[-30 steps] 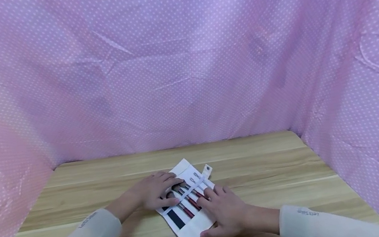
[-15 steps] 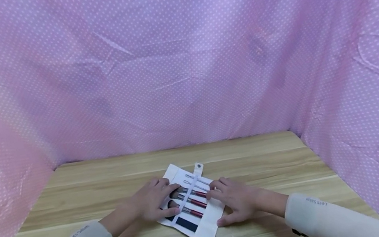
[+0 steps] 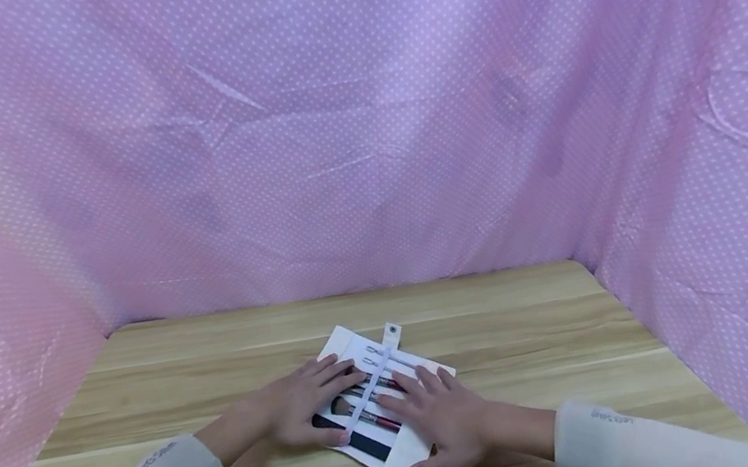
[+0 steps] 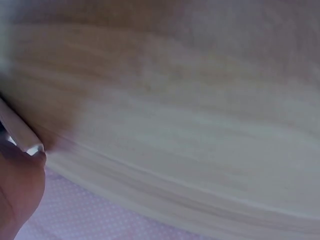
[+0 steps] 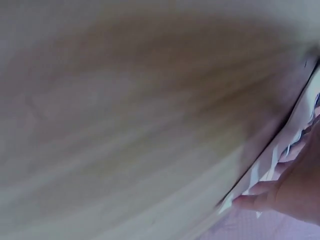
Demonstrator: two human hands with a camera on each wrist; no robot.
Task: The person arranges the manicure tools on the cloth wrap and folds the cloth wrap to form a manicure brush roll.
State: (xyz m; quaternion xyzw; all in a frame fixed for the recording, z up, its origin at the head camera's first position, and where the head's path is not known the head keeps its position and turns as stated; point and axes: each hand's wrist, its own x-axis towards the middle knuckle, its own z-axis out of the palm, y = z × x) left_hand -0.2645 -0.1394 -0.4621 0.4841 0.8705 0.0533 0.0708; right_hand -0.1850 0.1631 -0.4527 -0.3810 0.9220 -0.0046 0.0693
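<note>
A white fabric makeup brush roll lies unrolled and slanted on the table. Under its elastic band sit several brushes, among them a red-handled makeup brush; slim pale-tipped tools lie at the far end and a black strip at the near end. My left hand rests on the roll's left side, fingers stretched over the brush heads. Spread across the right side, my right hand covers part of the pocket and handles, its thumb at the near corner. Both wrist views catch the roll's edge beside the hand.
The wood-grain table reaches back to a pink dotted cloth, which hangs at the back and both sides. A snap tab sticks out from the roll's far edge.
The brush roll has turned, its near corner swinging right and its far corner left. In the last half second, my right hand has slid left over the pocket and my left fingers spread farther across.
</note>
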